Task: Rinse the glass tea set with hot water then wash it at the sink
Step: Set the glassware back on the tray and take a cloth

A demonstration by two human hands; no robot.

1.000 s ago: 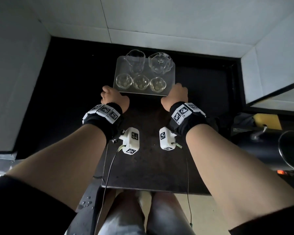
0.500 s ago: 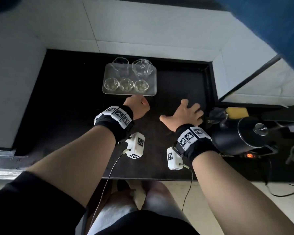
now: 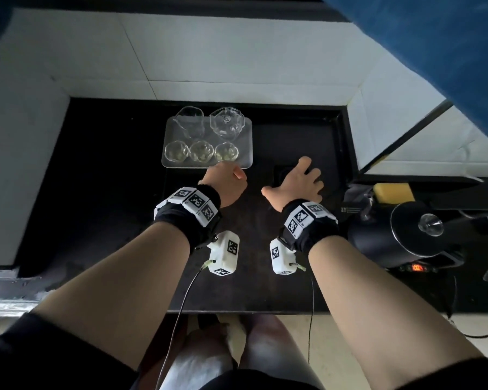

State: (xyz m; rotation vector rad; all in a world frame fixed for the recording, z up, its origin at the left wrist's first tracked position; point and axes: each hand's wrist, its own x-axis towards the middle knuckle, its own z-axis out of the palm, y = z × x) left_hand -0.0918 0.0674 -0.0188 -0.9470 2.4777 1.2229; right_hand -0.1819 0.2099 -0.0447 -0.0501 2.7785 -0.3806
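One fist: left hand point(image 3: 225, 185); right hand point(image 3: 297, 187) splayed.

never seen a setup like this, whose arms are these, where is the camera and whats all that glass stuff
There is no machine here. These are a person's two bare arms, seen by one wide-angle camera worn on the head and looking down.

The black wristbands carry printed square markers. A white box with a cable hangs under each wrist.

On the dark counter sits a clear tray. It holds a glass pitcher, a lidded glass pot and three small cups. A black kettle stands to the right, with a yellow sponge behind it.

The right hand is spread open and holds nothing. The left hand is curled at the tray's near edge. Whether it grips the tray is hidden.
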